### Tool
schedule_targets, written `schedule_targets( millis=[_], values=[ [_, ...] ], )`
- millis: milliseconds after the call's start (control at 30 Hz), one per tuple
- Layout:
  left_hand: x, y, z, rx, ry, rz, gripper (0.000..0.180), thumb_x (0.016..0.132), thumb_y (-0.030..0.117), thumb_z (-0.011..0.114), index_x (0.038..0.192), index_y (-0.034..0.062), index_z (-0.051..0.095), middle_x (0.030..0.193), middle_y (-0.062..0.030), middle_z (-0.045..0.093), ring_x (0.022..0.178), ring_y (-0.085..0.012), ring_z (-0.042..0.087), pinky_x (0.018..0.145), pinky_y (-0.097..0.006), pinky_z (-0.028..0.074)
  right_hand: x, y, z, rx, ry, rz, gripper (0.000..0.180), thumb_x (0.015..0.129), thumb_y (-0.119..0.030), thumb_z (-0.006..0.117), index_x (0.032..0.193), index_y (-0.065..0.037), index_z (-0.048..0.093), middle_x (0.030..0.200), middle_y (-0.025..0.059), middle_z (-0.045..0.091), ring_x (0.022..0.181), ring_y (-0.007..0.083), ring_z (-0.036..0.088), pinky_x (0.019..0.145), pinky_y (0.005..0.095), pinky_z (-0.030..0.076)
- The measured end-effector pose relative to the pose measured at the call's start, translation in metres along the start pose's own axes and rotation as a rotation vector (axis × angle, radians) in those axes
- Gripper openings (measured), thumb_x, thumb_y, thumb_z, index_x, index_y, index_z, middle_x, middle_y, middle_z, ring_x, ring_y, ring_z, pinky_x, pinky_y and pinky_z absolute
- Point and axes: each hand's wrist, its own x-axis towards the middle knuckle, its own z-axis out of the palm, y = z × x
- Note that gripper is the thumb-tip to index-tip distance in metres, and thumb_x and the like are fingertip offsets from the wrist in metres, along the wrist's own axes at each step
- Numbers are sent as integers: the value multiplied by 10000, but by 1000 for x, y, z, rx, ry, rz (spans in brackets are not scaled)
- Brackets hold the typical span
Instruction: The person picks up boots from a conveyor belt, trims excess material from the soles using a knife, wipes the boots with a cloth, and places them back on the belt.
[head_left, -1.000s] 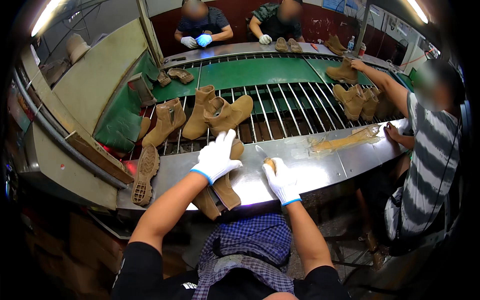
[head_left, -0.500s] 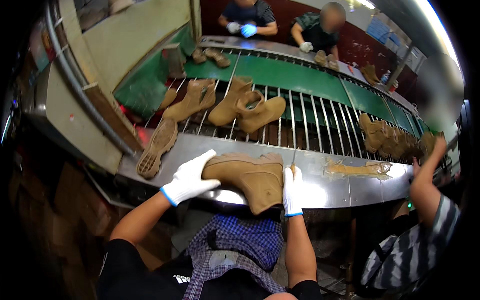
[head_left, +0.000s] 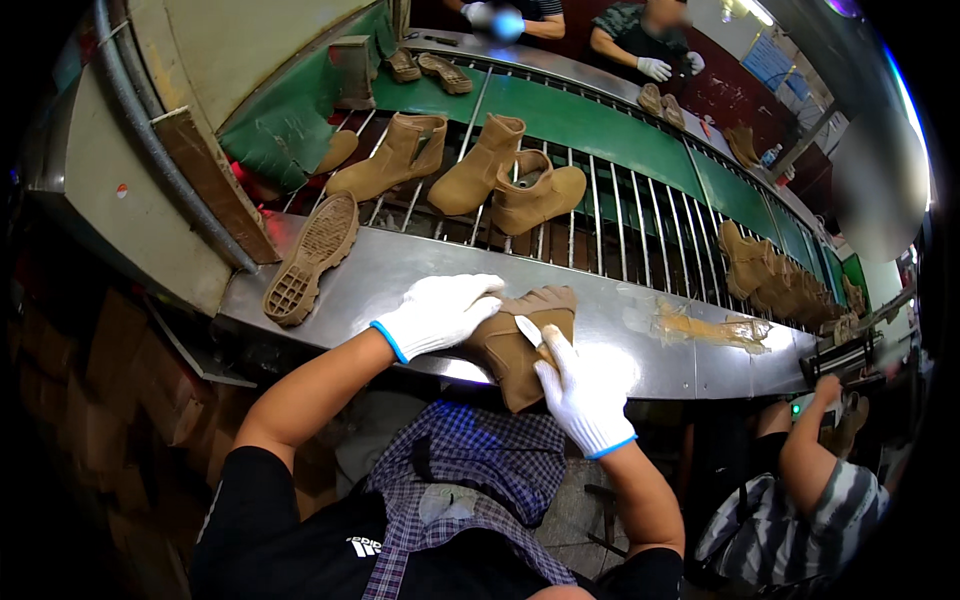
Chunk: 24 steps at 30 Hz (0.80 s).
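A tan ankle boot [head_left: 515,368] lies on its side at the front edge of the metal bench, its sole facing away from me. My left hand [head_left: 445,315], in a white knit glove, is closed over its toe end. In my gloved right hand [head_left: 585,400] is a small wooden-handled tool [head_left: 528,328] with a pale flat tip. The tip lies against the boot's side near the sole edge; whether it is a blade or a spatula I cannot tell. My left glove hides much of the boot's front.
A loose ridged outsole [head_left: 313,262] lies left on the steel ledge [head_left: 400,258]. Boots [head_left: 480,170] stand on the metal-rod conveyor [head_left: 640,230]; more boots [head_left: 765,270] line its right end. Brown tape [head_left: 715,328] marks the ledge. Co-workers sit across and at right.
My left hand has moved over the boot's toe and the boot has turned slightly. My right hand has swung inward, bringing the tool tip onto the boot's side. The view has shifted.
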Motion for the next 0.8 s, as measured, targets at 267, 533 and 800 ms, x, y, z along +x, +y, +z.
schedule_targets(
  millis=[267, 533, 800],
  values=[
    [1, 5, -9, 61, -22, -12, 601, 1008, 507, 689, 1451, 101, 686, 1372, -175, 759, 1263, -371, 723, 1109, -451, 556, 24, -10, 72, 1041, 53, 469, 532, 1123, -257, 607, 1607, -40, 558, 1454, 225, 708, 1345, 353, 689, 1149, 426, 525],
    [28, 42, -26, 245, -337, -108, 653, 969, 604, 661, 1372, 92, 698, 1227, -227, 780, 1145, -416, 750, 1023, -504, 586, 6, 33, 3, -39, 30, -17, 478, 1035, -245, 732, 1480, -77, 684, 1259, 201, 790, 1024, 389, 790, 925, 444, 635],
    [32, 20, -20, 233, -319, -30, 752, 903, 642, 755, 1396, 80, 676, 1230, -240, 776, 1153, -441, 744, 1017, -511, 587, 48, 34, 13, 911, -406, 342, 508, 1158, -264, 562, 1647, -127, 551, 845, -10, 641, 681, 93, 580, 574, 258, 483]
  ],
)
